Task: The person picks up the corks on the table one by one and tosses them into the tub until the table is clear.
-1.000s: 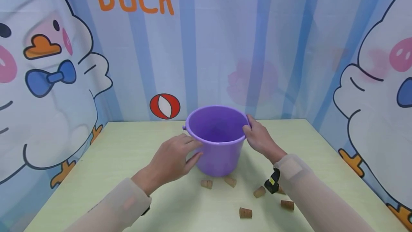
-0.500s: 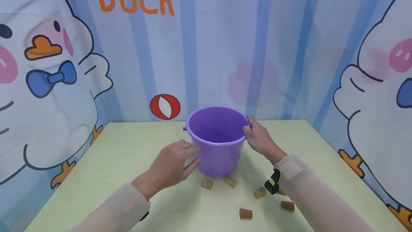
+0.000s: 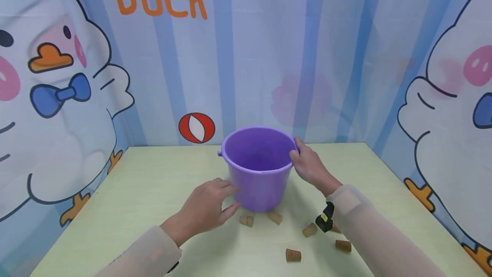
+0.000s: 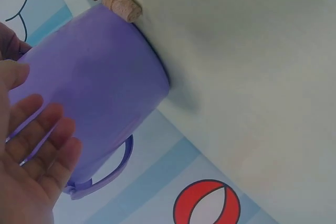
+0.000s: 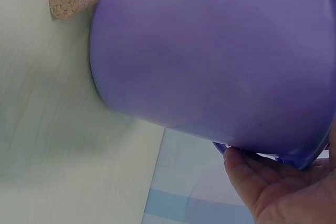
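Observation:
A purple bucket stands upright on the pale table, its mouth facing up. My right hand grips its rim on the right side, thumb over the edge; in the right wrist view the fingers lie under the rim beside the handle. Beside the bucket's lower left wall is my left hand, fingers spread and loosely bent, fingertips right at the wall. The left wrist view shows that palm facing the bucket, holding nothing. The curved handle hangs on the bucket's far side.
Several corks lie on the table in front of the bucket, among them a two-toned one, a pale one and darker ones such as the front cork. A patterned curtain closes off the table's back and sides.
My left hand has slid down from just below the rim to the lower part of the bucket's left side. The bucket, my right hand and the corks have stayed in place.

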Demonstrator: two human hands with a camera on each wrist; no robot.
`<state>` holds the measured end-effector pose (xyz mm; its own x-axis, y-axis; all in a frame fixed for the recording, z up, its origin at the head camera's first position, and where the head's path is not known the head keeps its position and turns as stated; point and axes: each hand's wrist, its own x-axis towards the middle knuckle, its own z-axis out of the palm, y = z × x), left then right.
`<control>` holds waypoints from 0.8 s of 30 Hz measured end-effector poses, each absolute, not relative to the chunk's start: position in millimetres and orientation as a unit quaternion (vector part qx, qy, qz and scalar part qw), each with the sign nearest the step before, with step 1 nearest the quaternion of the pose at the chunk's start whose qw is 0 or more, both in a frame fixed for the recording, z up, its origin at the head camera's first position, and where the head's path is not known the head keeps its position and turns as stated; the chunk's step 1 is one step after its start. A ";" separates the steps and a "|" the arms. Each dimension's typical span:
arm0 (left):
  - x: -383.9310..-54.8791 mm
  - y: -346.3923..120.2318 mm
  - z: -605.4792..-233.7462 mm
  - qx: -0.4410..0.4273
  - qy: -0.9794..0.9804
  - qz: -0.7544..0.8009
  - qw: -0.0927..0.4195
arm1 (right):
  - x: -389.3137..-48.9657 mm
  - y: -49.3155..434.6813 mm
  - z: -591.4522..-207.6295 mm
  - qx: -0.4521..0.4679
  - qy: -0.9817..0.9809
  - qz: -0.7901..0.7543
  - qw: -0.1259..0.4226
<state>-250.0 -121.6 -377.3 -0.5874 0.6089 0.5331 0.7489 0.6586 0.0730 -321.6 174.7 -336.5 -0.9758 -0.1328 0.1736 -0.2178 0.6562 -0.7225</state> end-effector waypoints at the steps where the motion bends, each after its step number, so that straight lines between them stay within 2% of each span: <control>1: -249.9 -121.3 -379.1 -0.384 -0.881 -0.145 0.234 | -321.4 174.8 -336.7 0.096 -0.908 0.404 0.052; 15: -247.7 -114.6 -393.2 -0.361 -0.905 -0.112 0.195 | -319.8 174.8 -336.1 0.096 -0.909 0.404 0.050; 24: -249.9 -109.7 -397.9 -0.353 -0.918 -0.104 0.149 | -319.8 175.0 -335.8 0.103 -0.907 0.405 0.052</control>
<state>-249.9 -109.7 -397.9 -0.7066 0.6164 0.3474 0.6786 0.7294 0.0861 -319.8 175.0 -335.8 -0.9735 -0.1438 0.1776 -0.2283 0.6506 -0.7243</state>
